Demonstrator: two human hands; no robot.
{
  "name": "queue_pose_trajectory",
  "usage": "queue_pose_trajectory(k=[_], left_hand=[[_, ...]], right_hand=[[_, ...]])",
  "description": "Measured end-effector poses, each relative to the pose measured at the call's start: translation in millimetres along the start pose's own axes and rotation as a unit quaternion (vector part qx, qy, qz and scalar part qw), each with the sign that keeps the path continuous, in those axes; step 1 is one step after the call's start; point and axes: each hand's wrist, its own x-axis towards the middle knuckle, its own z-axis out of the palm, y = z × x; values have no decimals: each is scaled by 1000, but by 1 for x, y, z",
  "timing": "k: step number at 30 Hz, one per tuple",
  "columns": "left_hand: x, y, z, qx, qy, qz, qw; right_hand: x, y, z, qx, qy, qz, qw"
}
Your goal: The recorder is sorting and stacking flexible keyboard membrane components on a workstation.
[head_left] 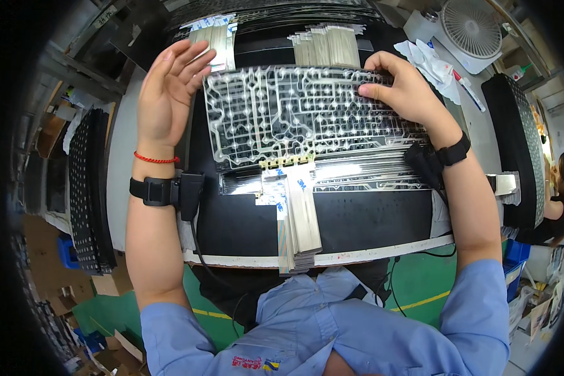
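Keyboard circuit sheets [263, 119], see-through with silver lines, lie in a loose pile on the black mat [370, 219] of the table [382, 252], between the two hands, with their long side going left to right and the flat gray tails [304, 219] poking past the near edge. The right hand [410, 94] is nearer, its grip pinched on the far edge by the right corner, thumb on top and fingers bent around. The left hand [166, 100] has its grip apart, fingers spread just beside the far left corner, and I cannot tell if they touch it.
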Motion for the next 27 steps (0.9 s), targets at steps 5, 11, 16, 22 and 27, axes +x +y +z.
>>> queue_pose_trajectory(k=[5, 11, 16, 22, 27], left_hand=[[-9, -8, 26, -153, -186, -155, 958], [-12, -13, 30, -17, -146, -122, 982], [-9, -16, 30, -33, -114, -156, 981], [-13, -16, 24, 4, -94, -140, 986], [-13, -16, 21, -10, -64, -165, 984]], right_hand=[[3, 9, -1, 61, -1, 17, 998], [3, 7, 0, -65, 37, -41, 996], [4, 11, -2, -84, 28, -26, 996], [5, 19, -6, -39, 30, -6, 999], [4, 18, -5, -59, 28, 1, 998]])
